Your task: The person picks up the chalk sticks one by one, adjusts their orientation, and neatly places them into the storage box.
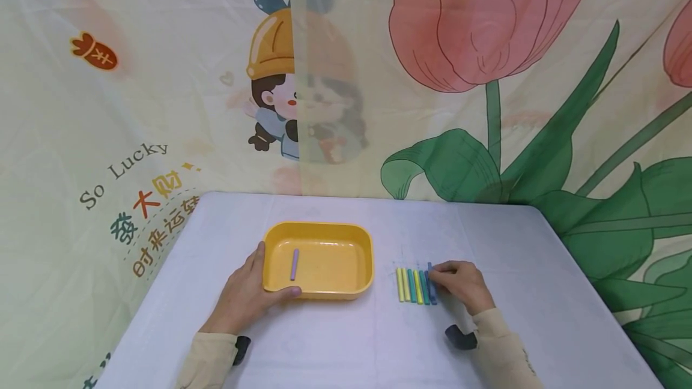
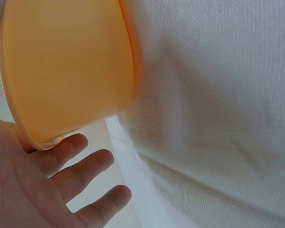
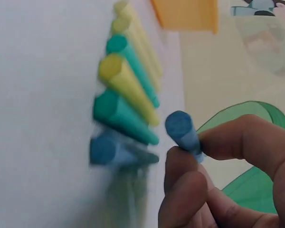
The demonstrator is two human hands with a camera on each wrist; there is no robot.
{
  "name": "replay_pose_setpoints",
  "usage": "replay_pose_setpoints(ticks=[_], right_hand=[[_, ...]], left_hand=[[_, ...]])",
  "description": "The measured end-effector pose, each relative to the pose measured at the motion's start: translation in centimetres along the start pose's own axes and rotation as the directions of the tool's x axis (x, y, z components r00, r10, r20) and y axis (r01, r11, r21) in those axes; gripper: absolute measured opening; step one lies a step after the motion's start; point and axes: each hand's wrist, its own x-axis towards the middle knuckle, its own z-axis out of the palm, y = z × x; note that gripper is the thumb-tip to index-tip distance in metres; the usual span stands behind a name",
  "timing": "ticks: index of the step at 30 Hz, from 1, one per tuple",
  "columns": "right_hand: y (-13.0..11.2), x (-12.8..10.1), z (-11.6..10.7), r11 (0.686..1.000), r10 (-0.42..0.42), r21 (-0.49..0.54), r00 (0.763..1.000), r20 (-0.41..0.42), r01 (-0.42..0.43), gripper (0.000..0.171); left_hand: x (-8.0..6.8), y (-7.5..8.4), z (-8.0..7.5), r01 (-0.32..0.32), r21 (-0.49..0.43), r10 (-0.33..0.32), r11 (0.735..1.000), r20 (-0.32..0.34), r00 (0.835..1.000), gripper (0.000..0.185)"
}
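A yellow tray (image 1: 361, 257) stands on the white table with one purple chalk stick (image 1: 294, 264) lying in it. My left hand (image 1: 254, 290) rests against the tray's near left corner, thumb along the rim, fingers (image 2: 76, 161) fairly straight beside the tray wall (image 2: 66, 61). To the right lies a row of chalk sticks (image 1: 412, 285) in yellow, teal, green and blue. My right hand (image 1: 449, 278) pinches a blue chalk stick (image 3: 182, 130) at the row's right end, lifted just off the table beside another blue stick (image 3: 109, 151).
The white table (image 1: 335, 341) is backed by a printed fabric curtain (image 1: 486, 77) with a tulip and a cartoon figure. The table's right edge runs close to the curtain. Dark wrist straps (image 1: 459, 338) show at both sleeves.
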Motion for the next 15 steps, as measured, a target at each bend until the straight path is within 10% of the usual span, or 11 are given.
replay_pose_setpoints(ticks=[15], right_hand=[[-3.0, -0.5, 1.9, 0.983, 0.001, 0.182, 0.999, 0.04, -0.009, 0.037]], left_hand=[[-0.1, 0.4, -0.3, 0.043, 0.003, -0.043, 0.999, 0.021, 0.999, 0.14]])
